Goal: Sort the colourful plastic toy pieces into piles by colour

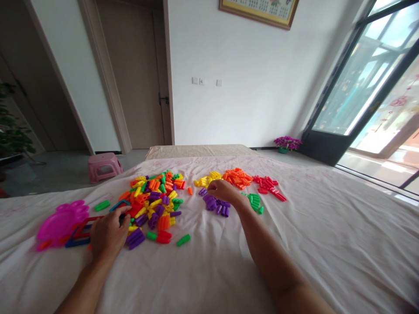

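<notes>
My left hand [109, 229] rests at the near left side of a mixed heap of colored plastic building pieces [153, 200]. Its thumb and index finger are apart, with nothing visible between them. My right hand [224, 191] is over a group of purple pieces [214, 204], its fingers curled together. Whatever they hold, if anything, is hidden. Around that hand lie separate groups of yellow pieces [207, 179], orange pieces [237, 177], red pieces [266, 184] and green pieces [254, 202].
A pink paw-shaped plate [60, 222] lies at the left, with red and blue frames [80, 233] beside it. Loose green pieces [183, 240] lie near the heap. A wrinkled pale cloth [314, 244] covers the surface. Beyond stands a pink stool [104, 167].
</notes>
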Available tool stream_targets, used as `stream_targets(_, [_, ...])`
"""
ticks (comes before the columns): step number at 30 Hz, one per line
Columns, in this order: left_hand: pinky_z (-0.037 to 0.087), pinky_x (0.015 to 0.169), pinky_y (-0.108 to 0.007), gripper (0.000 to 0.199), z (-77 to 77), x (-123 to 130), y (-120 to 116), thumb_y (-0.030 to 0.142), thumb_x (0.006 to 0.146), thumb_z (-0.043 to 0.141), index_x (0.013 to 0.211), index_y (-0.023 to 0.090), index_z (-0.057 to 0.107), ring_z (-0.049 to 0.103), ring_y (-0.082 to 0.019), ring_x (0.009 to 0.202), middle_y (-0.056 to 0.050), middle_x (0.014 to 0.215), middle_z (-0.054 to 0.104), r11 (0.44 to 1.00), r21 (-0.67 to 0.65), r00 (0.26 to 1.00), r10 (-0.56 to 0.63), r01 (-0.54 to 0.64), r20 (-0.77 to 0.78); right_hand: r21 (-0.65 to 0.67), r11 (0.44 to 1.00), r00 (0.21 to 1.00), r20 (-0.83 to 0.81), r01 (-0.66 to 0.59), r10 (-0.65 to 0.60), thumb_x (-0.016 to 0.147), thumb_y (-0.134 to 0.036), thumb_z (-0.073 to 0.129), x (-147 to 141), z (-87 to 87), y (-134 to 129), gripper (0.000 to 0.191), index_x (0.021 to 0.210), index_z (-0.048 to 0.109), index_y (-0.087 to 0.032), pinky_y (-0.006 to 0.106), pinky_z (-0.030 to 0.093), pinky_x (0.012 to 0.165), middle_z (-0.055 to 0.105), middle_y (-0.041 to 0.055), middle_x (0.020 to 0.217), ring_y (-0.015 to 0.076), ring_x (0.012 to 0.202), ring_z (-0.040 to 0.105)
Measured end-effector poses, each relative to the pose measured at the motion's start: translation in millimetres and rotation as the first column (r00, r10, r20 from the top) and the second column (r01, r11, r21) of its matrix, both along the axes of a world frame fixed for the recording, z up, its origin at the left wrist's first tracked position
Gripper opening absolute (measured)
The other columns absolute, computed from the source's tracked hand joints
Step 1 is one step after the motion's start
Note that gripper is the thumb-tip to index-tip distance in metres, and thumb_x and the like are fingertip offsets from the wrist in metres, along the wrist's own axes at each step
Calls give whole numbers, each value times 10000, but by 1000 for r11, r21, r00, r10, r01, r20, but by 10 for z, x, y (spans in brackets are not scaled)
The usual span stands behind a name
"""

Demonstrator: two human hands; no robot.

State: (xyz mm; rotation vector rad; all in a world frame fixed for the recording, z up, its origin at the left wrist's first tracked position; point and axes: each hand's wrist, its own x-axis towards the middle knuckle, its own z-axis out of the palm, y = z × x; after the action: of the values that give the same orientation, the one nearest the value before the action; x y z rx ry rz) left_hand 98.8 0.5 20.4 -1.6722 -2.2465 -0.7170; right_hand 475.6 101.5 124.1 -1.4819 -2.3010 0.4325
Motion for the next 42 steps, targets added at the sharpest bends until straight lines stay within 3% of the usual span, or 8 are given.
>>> stream_targets(4, [430, 859, -399, 383, 3, 2, -4, 365, 934, 434, 1178, 228, 696, 661, -277, 936, -88, 1036, 758, 1000, -7, 1000, 7, -7, -5, 96, 995, 1000, 7, 27, -28, 807, -133, 587, -19, -30, 19, 172, 843, 751, -172, 223, 378, 633, 738, 32, 838, 152, 761, 647])
stream_targets(8, [431, 851, -397, 384, 9, 5, -7, 365, 934, 438, 1185, 230, 695, 661, -277, 930, -88, 1046, 757, 1000, -19, 1000, 6, -6, -9, 78, 978, 979, -50, -192, 196, 814, -111, 592, -281, -142, -53, 225, 927, 768, -195, 212, 422, 685, 751, 24, 905, 146, 798, 666])
stream_targets(11, [430, 853, -392, 376, 16, 7, -6, 360, 933, 445, 1182, 229, 695, 662, -271, 937, -85, 1045, 758, 1000, -24, 1000, 10, -10, -3, 14, 923, 920, -76, -385, 385, 827, -101, 595, -492, -265, -144, 244, 979, 762, -193, 202, 451, 707, 749, 30, 957, 137, 809, 675])
stream_targets(13, [430, 858, -391, 367, 21, 9, -6, 354, 928, 455, 1176, 229, 696, 663, -266, 940, -82, 1042, 758, 1000, -25, 1000, 10, -10, 5, 7, 899, 896, -82, -437, 436, 828, -105, 619, -600, -354, -200, 261, 1042, 746, -181, 204, 466, 728, 745, 47, 1003, 142, 831, 683])
stream_targets(18, [427, 858, -392, 367, 7, -1, 3, 362, 929, 455, 1182, 243, 692, 661, -267, 928, -74, 1049, 760, 999, -27, 1000, 23, -23, 2, 14, 923, 923, -27, -385, 385, 829, -209, 708, -743, -515, -295, 328, 1156, 699, -195, 222, 470, 740, 733, 60, 1067, 174, 884, 689])
stream_targets(25, [417, 859, -391, 354, -10, -11, 13, 355, 930, 454, 1162, 239, 694, 661, -269, 952, -64, 1058, 762, 1000, -18, 1000, 11, -11, 14, 20, 954, 952, 77, -300, 298, 938, -264, 582, -801, -526, -372, 186, 1047, 732, -250, 230, 442, 765, 735, 26, 1049, 185, 970, 676])
stream_targets(31, [419, 868, -404, 370, -16, -8, 5, 363, 941, 429, 1168, 228, 689, 660, -277, 964, -72, 1077, 758, 1000, -1, 1000, 2, -2, 2, 52, 931, 926, 132, -362, 353, 886, -365, 681, -809, -579, -384, 330, 1196, 676, -254, 258, 450, 820, 699, 60, 1155, 216, 1051, 648])
stream_targets(42, [413, 859, -383, 355, -57, -46, 29, 345, 921, 476, 1180, 223, 688, 655, -251, 927, -64, 1060, 761, 1000, -1, 1000, 6, -6, 0, 45, 959, 959, 63, -280, 277, 972, -290, 503, -743, -515, -284, 257, 1068, 735, -238, 232, 449, 785, 737, 36, 1074, 184, 969, 679])
